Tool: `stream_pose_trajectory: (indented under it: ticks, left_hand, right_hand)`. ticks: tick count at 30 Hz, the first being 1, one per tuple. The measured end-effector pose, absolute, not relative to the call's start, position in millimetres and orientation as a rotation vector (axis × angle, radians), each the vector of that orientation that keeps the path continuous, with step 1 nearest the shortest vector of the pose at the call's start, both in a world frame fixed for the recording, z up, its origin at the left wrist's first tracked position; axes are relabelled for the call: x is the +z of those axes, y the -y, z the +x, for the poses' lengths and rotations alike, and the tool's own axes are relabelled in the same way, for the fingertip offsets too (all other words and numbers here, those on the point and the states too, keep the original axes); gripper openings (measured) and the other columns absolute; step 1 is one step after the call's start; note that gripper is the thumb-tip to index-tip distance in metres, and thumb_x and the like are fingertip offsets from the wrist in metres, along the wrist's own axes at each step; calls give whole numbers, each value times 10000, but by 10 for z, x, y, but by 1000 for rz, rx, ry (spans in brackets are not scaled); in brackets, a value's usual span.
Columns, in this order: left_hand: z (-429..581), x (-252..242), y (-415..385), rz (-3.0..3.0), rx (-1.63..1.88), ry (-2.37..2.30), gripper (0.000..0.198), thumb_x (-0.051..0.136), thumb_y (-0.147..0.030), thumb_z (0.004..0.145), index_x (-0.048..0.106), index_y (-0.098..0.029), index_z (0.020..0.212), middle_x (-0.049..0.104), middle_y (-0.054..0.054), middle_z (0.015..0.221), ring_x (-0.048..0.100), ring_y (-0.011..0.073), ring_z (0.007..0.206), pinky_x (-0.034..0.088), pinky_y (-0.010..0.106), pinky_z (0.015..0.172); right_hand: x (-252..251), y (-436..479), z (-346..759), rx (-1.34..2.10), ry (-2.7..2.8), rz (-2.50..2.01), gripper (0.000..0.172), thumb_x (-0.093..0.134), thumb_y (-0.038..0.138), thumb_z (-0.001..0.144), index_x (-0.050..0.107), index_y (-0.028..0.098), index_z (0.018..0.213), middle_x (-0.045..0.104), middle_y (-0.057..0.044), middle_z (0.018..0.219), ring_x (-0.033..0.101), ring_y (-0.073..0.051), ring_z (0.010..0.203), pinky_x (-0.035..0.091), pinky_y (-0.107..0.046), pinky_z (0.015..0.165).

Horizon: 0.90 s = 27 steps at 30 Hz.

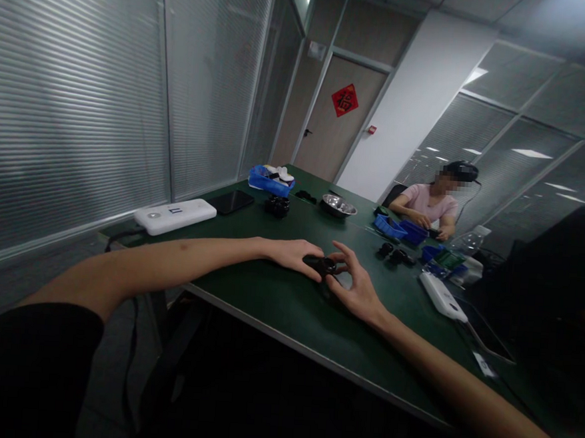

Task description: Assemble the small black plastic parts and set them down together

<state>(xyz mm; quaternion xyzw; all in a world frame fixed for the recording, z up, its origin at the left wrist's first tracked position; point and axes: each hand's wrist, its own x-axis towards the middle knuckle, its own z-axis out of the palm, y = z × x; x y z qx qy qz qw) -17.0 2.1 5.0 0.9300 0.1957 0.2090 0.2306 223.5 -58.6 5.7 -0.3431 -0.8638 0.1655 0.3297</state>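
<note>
Both my hands meet over a small black part (322,266) lying on the dark green table (286,312). My left hand (293,254) rests on the table and grips the part's left side. My right hand (351,283) pinches its right side with bent fingers, the index finger raised. The part's shape is hard to make out in the dim light.
A white power bank (175,215) and a black phone (230,201) lie at the left edge. A blue tray (270,180), a black part (277,206), a steel bowl (338,205), blue bins (397,227) and another white device (442,296) stand farther off. A person (431,202) sits at the far end.
</note>
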Motion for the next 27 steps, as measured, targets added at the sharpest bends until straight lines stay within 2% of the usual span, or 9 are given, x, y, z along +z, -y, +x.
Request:
stream_pose_trajectory:
  ticks: [5, 11, 16, 22, 27]
  left_hand:
    - [-182, 59, -29, 2545, 531, -482, 452, 675, -549, 895, 649, -173, 1144, 663, 78, 1102, 621, 225, 1003, 428, 302, 840]
    - [-176, 55, -31, 2545, 533, -486, 479, 690, -570, 877, 643, -172, 1140, 659, 70, 1083, 616, 220, 989, 419, 296, 834]
    - [-162, 46, -35, 2537, 546, -477, 448, 708, -537, 870, 653, -169, 1119, 658, 69, 1062, 611, 219, 975, 414, 296, 821]
    - [-167, 50, -23, 2541, 544, -497, 498, 690, -576, 877, 647, -167, 1158, 667, 76, 1099, 619, 222, 994, 419, 296, 833]
    - [-162, 60, -21, 2559, 523, -519, 488, 682, -600, 872, 639, -170, 1097, 657, 70, 1054, 615, 215, 963, 419, 286, 810]
  right_hand:
    - [53, 584, 2229, 379, 2220, -951, 745, 721, 393, 884, 372, 269, 1530, 634, -85, 1174, 656, -282, 1061, 578, -483, 914]
    - [54, 581, 2233, 401, 2272, -887, 724, 661, 296, 905, 334, 273, 1550, 636, -90, 1242, 639, -281, 1128, 542, -491, 988]
    - [35, 564, 2239, 388, 2211, -972, 707, 705, 374, 892, 389, 266, 1516, 650, -80, 1156, 668, -273, 1024, 570, -477, 921]
    - [58, 583, 2262, 408, 2273, -834, 687, 624, 270, 911, 345, 286, 1539, 653, -88, 1265, 634, -283, 1152, 526, -492, 996]
    - [51, 583, 2249, 349, 2242, -950, 686, 686, 354, 902, 391, 260, 1514, 634, -85, 1189, 646, -276, 1069, 540, -479, 961]
